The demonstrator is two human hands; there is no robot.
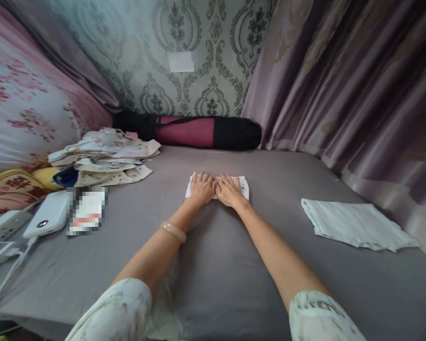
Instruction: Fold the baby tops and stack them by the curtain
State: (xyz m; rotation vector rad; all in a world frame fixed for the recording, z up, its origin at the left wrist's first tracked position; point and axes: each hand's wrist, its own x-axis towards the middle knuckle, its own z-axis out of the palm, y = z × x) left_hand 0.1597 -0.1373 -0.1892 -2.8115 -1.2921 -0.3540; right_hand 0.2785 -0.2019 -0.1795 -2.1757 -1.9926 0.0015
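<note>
A small folded white cloth with dark specks [245,188] lies on the grey sheet in front of me. Flat on its left part rests my left hand [202,187], fingers stretched forward. My right hand [229,189] lies flat on the cloth beside it, fingers spread, and the two hands touch at the thumbs. Both press down without gripping, and they cover most of the cloth. Whether it is a garment I cannot tell.
Folded pale cloth [355,225] lies at the right. A pile of clothes [110,154] is at the left, near a power bank [49,215], a power strip [9,227] and a blurred packet [87,210]. Along the wall lies a long black and maroon bag [188,131].
</note>
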